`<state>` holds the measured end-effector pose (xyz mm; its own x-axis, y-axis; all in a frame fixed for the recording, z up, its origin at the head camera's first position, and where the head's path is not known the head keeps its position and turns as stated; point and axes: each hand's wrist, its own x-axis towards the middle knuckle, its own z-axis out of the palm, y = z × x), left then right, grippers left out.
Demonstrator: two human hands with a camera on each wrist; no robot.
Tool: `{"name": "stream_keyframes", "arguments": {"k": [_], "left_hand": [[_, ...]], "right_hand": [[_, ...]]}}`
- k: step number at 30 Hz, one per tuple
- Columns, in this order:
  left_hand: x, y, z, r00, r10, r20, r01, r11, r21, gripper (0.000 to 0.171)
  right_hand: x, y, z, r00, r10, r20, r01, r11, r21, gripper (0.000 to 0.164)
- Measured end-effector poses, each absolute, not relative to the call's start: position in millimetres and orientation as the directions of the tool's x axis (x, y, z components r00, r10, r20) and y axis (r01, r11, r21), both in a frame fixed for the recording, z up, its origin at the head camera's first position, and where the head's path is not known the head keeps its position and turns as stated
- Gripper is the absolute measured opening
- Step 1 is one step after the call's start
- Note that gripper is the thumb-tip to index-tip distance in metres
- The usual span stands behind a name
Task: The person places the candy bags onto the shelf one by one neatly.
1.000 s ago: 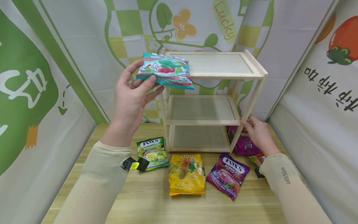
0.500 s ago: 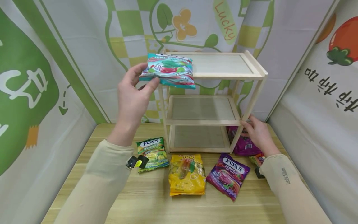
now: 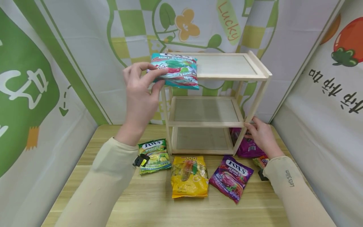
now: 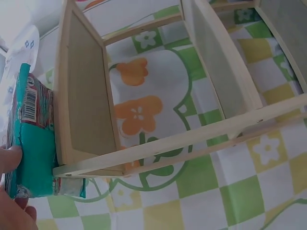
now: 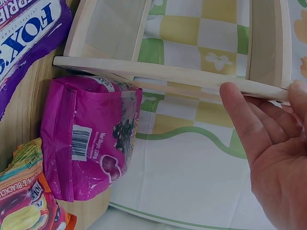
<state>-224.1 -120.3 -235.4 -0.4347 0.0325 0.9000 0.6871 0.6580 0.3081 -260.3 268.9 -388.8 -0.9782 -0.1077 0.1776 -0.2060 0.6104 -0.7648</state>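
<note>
A teal Mint Blossom candy bag [image 3: 181, 71] lies at the left end of the top board of a wooden shelf rack [image 3: 224, 77], overhanging its edge. My left hand [image 3: 141, 91] pinches the bag's left side, fingers over its face and thumb lower down. In the left wrist view, the bag [image 4: 36, 139] touches the outer side of the top board, with fingertips at its edge. My right hand [image 3: 262, 135] holds the rack's right front upright near the middle board. The right wrist view shows fingers and thumb of that hand [image 5: 280, 153] about the upright [image 5: 182, 75].
On the table [image 3: 153, 201] before the rack lie a green springtea bag [image 3: 154, 156], a yellow candy bag [image 3: 189, 177] and a purple berries bag [image 3: 232, 178]. A magenta bag [image 5: 91, 139] and a colourful bag [image 5: 29, 191] lie right of the rack. Printed cloth walls enclose the table.
My left hand has moved slightly right with the teal bag. Its fingers have shifted from behind the bag onto its face. My right hand and the rack have stayed still.
</note>
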Motion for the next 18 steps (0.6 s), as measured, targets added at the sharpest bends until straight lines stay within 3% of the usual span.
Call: {"name": "stream_keyframes", "arguments": {"k": [3, 7, 18], "left_hand": [[-226.8, -119.4, -236.8, -0.357, 0.108, 0.928, 0.722, 0.662, 0.201, 0.019], [-228.8, -116.2, -236.8, -0.302, 0.161, 0.940, 0.726, 0.678, 0.117, 0.019], [-234.9, -111.9, -236.0, -0.307, 0.195, 0.932, 0.695, 0.715, 0.079, 0.020]], "right_hand": [[-260.1, 268.5, -389.3, -0.978, -0.106, 0.180, -0.207, 0.612, -0.764, 0.039], [-259.7, 268.4, -389.0, -0.978, -0.106, 0.181, -0.207, 0.614, -0.761, 0.040], [-259.6, 268.6, -388.4, -0.978, -0.107, 0.181, -0.208, 0.617, -0.759, 0.039]]}}
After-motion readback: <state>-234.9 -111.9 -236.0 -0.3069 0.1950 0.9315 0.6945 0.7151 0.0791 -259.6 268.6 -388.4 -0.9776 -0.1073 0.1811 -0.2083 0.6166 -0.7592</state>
